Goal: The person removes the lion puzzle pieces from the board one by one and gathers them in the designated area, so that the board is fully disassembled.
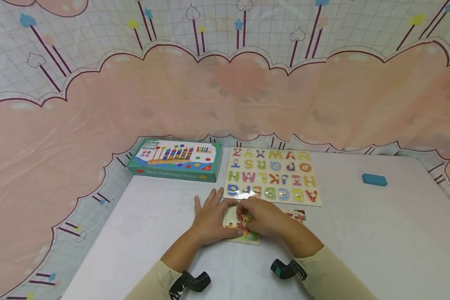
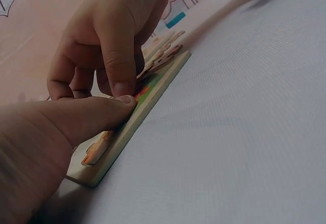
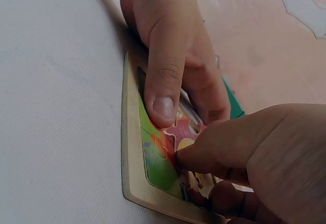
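A small wooden jigsaw board (image 1: 230, 213) with a colourful picture lies on the table before me. My left hand (image 1: 206, 223) rests at its left side with fingers spread, the thumb pressing on the picture near the lower edge. Over the board's right part, my right hand (image 1: 264, 216) bends its fingers and pinches a puzzle piece (image 3: 185, 143) with yellow on it, low against the picture. That piece is partly hidden by the thumb. An orange piece (image 2: 97, 148) lies raised on the board in the left wrist view. Loose puzzle pieces (image 1: 299, 215) lie beyond the right wrist.
Behind the jigsaw lies a wooden alphabet board (image 1: 273, 177) with coloured letters. A green ring game box (image 1: 176, 160) stands at the back left. Far to the right is a blue block (image 1: 374, 179). A white cloth covers the table (image 1: 360, 241); a patterned curtain hangs behind.
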### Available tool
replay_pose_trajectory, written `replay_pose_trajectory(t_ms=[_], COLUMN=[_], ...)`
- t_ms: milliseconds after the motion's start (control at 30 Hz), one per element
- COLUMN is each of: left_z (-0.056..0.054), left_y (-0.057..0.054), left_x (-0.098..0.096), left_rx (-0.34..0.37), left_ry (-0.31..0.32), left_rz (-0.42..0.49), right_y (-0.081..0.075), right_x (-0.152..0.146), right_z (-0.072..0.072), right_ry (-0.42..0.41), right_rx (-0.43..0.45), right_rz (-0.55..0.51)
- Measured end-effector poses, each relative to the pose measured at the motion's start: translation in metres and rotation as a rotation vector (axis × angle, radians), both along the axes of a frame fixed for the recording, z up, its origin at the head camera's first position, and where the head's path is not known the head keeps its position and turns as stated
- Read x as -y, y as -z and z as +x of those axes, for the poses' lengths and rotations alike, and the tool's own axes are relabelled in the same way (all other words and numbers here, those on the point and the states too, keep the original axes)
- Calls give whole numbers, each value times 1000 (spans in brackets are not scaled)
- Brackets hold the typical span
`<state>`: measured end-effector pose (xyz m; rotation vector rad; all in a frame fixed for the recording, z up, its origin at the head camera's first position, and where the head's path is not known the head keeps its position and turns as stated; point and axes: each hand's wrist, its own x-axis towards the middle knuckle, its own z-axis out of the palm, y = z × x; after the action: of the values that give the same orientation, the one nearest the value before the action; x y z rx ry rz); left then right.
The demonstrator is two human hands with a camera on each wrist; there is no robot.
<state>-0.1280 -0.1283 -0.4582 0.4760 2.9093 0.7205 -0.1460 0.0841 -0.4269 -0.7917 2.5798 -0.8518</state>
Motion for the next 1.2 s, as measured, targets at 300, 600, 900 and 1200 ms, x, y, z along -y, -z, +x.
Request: replay_pose_trajectory(t_ms=[300, 600, 900, 1200], left_z=[-2, -2, 0, 0], left_y=[2, 2, 2, -1], left_x=[-1, -2, -1, -1], left_rx=[-13, -10, 4, 9], left_ry=[-9, -7, -1, -9], left_rz=[-17, -22, -18, -25], right_y=[2, 3, 0, -4], right_x=[-3, -8, -10, -19], right_z=[0, -1, 0, 2], right_ry=[-18, -14, 77, 110], right_rx=[-10, 103, 174, 241], right_rz=[-11, -150, -255, -276])
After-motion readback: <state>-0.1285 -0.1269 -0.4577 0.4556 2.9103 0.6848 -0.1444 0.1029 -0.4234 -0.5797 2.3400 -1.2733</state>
